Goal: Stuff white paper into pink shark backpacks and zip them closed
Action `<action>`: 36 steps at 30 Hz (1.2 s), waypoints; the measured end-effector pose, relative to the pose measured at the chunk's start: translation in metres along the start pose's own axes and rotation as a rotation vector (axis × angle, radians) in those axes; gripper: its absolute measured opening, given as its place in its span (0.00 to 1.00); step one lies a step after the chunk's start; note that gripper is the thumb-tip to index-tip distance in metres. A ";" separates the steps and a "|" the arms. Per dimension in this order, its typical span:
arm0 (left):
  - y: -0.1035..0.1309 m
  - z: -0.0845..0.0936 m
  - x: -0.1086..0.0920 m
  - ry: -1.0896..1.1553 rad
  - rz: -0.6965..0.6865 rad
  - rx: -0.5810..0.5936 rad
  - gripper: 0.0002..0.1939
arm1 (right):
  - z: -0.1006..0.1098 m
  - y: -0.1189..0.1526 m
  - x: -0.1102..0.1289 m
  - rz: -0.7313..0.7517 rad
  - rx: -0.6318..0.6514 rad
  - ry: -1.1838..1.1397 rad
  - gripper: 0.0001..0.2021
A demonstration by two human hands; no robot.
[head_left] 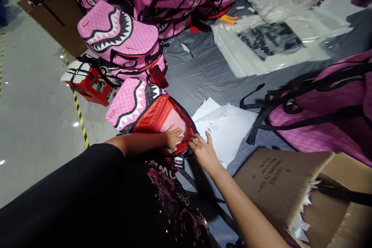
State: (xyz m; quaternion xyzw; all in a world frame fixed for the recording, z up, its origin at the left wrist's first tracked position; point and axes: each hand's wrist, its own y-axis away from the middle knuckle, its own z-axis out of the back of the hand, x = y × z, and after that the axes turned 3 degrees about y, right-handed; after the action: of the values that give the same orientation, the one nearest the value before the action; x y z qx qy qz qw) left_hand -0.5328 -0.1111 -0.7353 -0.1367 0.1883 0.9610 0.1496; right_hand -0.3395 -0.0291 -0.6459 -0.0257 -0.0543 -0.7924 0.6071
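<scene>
Backpack [128,104], pink with a printed band of jagged teeth, lay unzipped at the near left edge of the grey-covered table [200,52], its front panel folded toward the left and its red lining exposed. The left hand [174,136] reached inside, fingers spread and empty, the palm turned down against a pale surface within the opening. The right hand [202,149] was at the right rim of the same opening, its fingers loosely bent and their tips touching the dark edge; whether they pinched it could not be told from this angle. A small black tag [178,163] hung at the near side, below the hands. Just to the right of the backpack, white sheets [229,126] lay overlapped on the cover. Beyond it, on the far left, stood a stack of similar pink bags [119,33] with a red tag [157,75] hanging from it, and farther off rose a larger pink pile [174,4]. On the floor to the left was a red stool [97,87]. Clear plastic packaging [238,56] lay on the far right, another pink bag [305,124] with black straps on the right, and a printed cardboard box [273,178] near right.
</scene>
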 end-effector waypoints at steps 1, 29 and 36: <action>0.001 0.001 0.000 0.001 0.000 0.003 0.36 | 0.000 0.000 0.000 -0.002 0.000 0.002 0.14; 0.128 0.208 -0.010 0.131 0.208 -0.431 0.36 | -0.022 0.000 0.012 -0.155 -0.118 -0.161 0.20; 0.166 0.165 0.012 0.713 0.261 -0.359 0.27 | -0.002 0.002 0.046 -0.705 -0.689 -0.584 0.24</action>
State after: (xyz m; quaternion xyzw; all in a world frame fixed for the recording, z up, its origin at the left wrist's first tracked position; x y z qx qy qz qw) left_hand -0.6339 -0.1888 -0.5388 -0.4598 0.0738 0.8819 -0.0742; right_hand -0.3493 -0.0743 -0.6431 -0.4206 0.0364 -0.8788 0.2223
